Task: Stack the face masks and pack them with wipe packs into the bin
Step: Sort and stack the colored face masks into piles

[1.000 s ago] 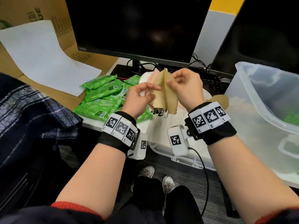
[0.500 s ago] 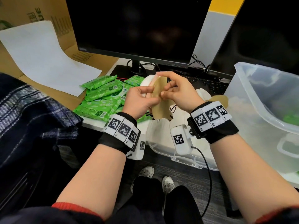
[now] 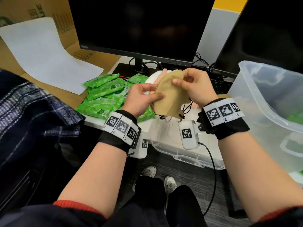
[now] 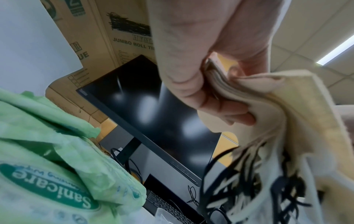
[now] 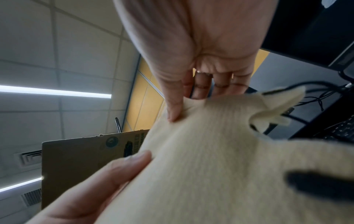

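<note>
A stack of folded face masks [image 3: 168, 95], tan on top with pink and white ones behind, is held upright above the desk edge. My left hand [image 3: 144, 97] grips the stack's left side, thumb across the tan mask [image 4: 283, 115]. My right hand [image 3: 190, 86] pinches the top tan mask [image 5: 210, 151] at its upper right edge. Black ear loops [image 3: 185, 110] dangle below. Green wipe packs [image 3: 105, 94] lie in a pile on the desk to the left. The clear plastic bin [image 3: 268, 102] stands at the right, something green inside it.
A clear bin lid [image 3: 183, 153] lies on the desk edge under my hands. Two dark monitors [image 3: 141, 25] stand behind, with cables and a keyboard [image 3: 219, 86]. Cardboard and a white sheet [image 3: 42, 51] are at the left; a plaid cloth [image 3: 32, 108] sits near my left arm.
The tan mask has been laid flat against the stack; both hands shifted slightly and the stack now faces me more broadly.
</note>
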